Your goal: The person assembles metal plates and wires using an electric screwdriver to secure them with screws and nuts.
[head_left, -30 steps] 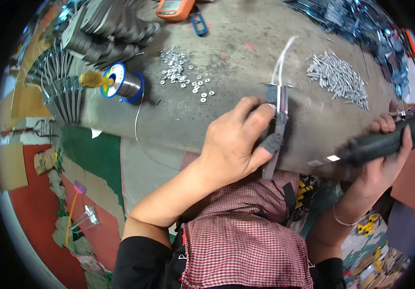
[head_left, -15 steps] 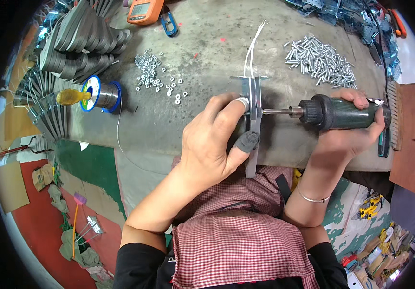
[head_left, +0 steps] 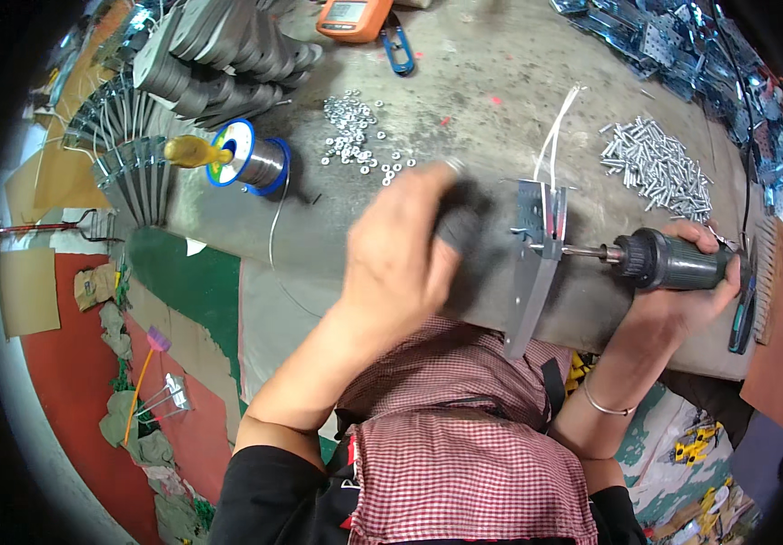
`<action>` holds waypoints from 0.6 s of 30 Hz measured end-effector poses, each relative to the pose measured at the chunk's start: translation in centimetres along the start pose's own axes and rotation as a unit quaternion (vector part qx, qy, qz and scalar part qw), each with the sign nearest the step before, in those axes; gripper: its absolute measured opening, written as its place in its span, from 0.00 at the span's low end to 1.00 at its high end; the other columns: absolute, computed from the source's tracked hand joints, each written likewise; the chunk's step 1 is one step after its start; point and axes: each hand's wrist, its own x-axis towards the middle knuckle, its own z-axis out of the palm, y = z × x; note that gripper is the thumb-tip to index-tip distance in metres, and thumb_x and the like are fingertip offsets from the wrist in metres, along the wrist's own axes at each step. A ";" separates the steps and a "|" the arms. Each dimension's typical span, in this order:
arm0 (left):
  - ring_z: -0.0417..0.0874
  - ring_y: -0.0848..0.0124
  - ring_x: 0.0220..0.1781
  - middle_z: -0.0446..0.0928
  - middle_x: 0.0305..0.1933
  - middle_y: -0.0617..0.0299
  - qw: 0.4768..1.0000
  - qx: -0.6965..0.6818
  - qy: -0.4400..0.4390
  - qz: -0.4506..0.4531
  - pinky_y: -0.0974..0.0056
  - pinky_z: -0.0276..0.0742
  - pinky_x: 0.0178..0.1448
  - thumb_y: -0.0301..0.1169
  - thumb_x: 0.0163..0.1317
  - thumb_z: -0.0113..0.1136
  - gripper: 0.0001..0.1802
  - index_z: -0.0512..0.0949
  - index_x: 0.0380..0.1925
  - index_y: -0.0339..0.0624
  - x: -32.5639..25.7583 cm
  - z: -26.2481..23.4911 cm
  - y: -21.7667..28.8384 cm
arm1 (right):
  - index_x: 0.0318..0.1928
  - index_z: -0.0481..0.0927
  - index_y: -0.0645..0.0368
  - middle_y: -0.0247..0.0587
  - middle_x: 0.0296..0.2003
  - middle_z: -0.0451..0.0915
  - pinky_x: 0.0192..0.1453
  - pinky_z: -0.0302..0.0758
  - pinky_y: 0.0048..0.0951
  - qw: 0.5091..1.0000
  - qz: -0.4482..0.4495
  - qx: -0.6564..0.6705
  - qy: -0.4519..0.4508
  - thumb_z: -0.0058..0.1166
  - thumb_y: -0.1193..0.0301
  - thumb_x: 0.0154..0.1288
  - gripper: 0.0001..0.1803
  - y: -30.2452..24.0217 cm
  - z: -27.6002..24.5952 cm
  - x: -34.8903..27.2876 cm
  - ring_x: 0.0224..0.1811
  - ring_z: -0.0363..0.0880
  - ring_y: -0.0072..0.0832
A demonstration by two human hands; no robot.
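My left hand [head_left: 399,241], blurred by motion, is off the workpiece, its covered thumb and its index finger apart with nothing seen between them. Below the loose nuts [head_left: 351,127], it hovers over the table. My right hand [head_left: 682,300] grips a dark green electric screwdriver [head_left: 682,261], its bit pointing left into the side of a long grey plate [head_left: 531,295]. A perforated metal bracket [head_left: 529,207] with two white wires [head_left: 550,145] sits at the plate's far end. A screw's end [head_left: 519,231] sticks out on the bracket's left side.
Silver screws [head_left: 655,168] lie in a heap at right, with blue-tinted metal brackets [head_left: 673,45] behind. At left stand a solder spool [head_left: 264,165] with a yellow handle in it and stacked grey plates [head_left: 219,54]. An orange meter [head_left: 352,18] lies at the back.
My left hand has let go of the grey plate and drawn away to its left. The plate now tilts at the screwdriver's bit. The view has shifted, moving the scene rightward.
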 end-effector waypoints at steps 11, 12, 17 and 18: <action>0.80 0.54 0.42 0.76 0.40 0.48 0.993 0.111 0.009 -0.049 0.61 0.75 0.48 0.11 0.42 0.51 0.25 0.73 0.45 0.33 -2.3 -4.1 -2.0 | 0.40 0.66 0.64 0.37 0.27 0.70 0.46 0.73 0.29 0.999 0.024 0.023 -0.012 0.51 0.62 0.59 0.18 -0.2 -0.3 0.3 0.34 0.70 0.26; 0.80 0.55 0.41 0.76 0.39 0.49 0.990 0.126 -0.007 -0.060 0.61 0.75 0.47 0.12 0.42 0.53 0.24 0.73 0.45 0.33 -2.4 -4.5 -2.2 | 0.40 0.66 0.64 0.37 0.27 0.70 0.46 0.73 0.29 0.999 0.027 0.020 -0.015 0.52 0.62 0.58 0.18 -0.2 -0.3 0.2 0.34 0.71 0.26; 0.77 0.57 0.38 0.74 0.37 0.53 0.975 0.179 -0.121 -0.057 0.61 0.74 0.43 0.14 0.39 0.58 0.23 0.75 0.42 0.34 -2.0 -5.8 -0.6 | 0.39 0.66 0.63 0.36 0.28 0.70 0.47 0.72 0.29 0.996 0.067 0.055 -0.032 0.53 0.63 0.56 0.18 -0.2 -0.4 0.3 0.35 0.71 0.26; 0.76 0.59 0.37 0.74 0.37 0.54 0.967 0.210 -0.145 -0.022 0.61 0.74 0.42 0.16 0.39 0.58 0.23 0.76 0.42 0.35 -2.4 -5.6 -0.7 | 0.39 0.66 0.62 0.36 0.28 0.71 0.48 0.72 0.30 0.995 0.070 0.063 -0.032 0.54 0.63 0.55 0.18 -0.3 -0.4 0.3 0.35 0.71 0.27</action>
